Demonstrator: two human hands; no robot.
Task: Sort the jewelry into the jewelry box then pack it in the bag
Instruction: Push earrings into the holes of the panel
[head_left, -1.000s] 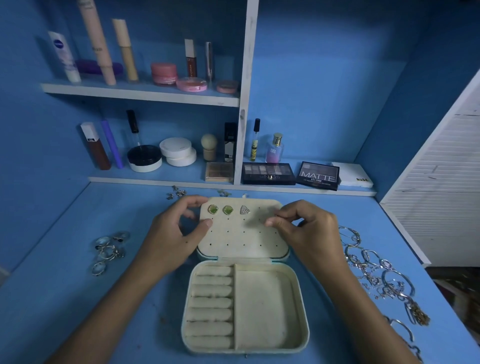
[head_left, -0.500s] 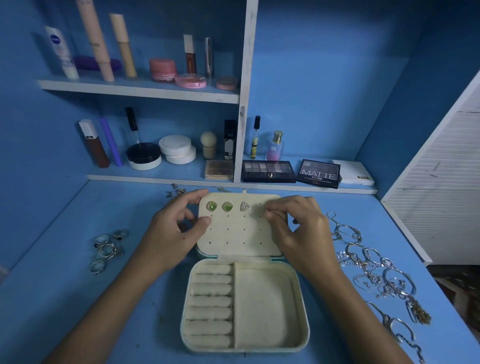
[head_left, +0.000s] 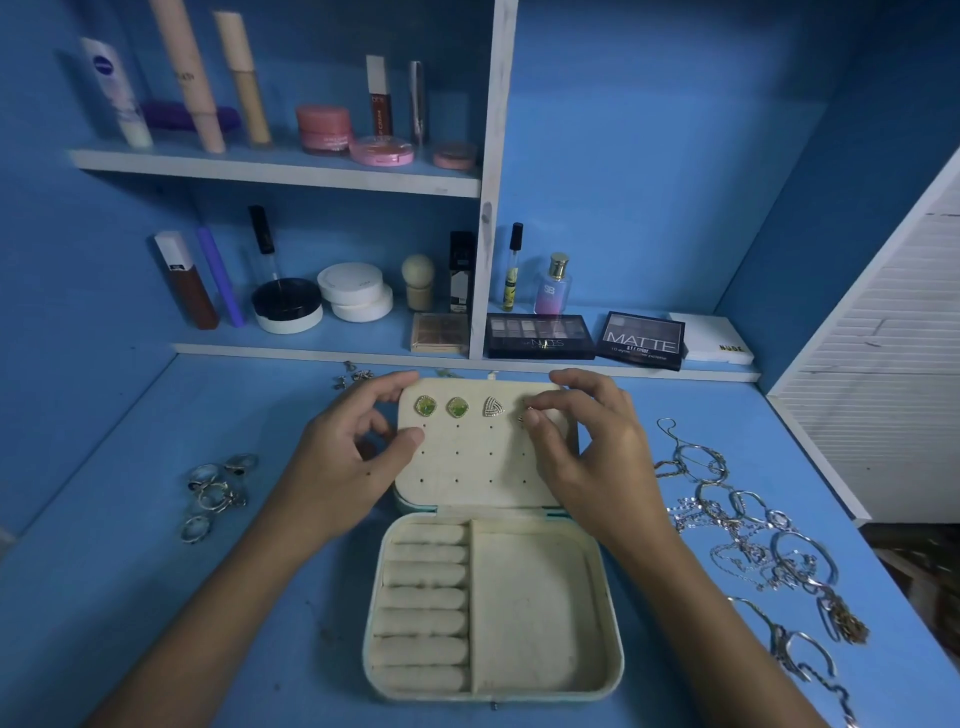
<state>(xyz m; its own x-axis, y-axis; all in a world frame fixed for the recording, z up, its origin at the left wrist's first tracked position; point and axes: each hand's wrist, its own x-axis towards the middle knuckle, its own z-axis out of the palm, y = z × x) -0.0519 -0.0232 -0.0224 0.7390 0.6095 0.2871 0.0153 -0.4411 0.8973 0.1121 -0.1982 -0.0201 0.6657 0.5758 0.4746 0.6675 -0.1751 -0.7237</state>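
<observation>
1. Nearest me, the jewelry box (head_left: 493, 603) lies open on the blue table (head_left: 130, 597). I see nothing yet in its ring rolls (head_left: 423, 597) on the left or in the open compartment (head_left: 530, 608) on the right.
2. Just beyond, the lid (head_left: 467, 467) lies back with its dotted earring panel facing up. My left hand (head_left: 337, 467) grips its far-left corner, thumb on the panel and fingers curled over the far edge, steadying it.
3. My right hand (head_left: 592, 452) pinches a small earring (head_left: 527, 414) between thumb and forefinger at the fourth hole of the far row, right of two green studs (head_left: 441, 406) and a triangular stud (head_left: 492, 406) already seated.
4. I judge the earring step is in hand. Next the post must go straight into the hole, with the lid held firm.
5. Rings (head_left: 215, 493) wait well to the left; chains and bangles (head_left: 753, 545) sprawl on the right, near my right wrist, and could snag.
6. More small pieces (head_left: 353, 375) lie past the lid. No bag is in view.
7. Farthest, shelves (head_left: 280, 169) hold cosmetics.
</observation>
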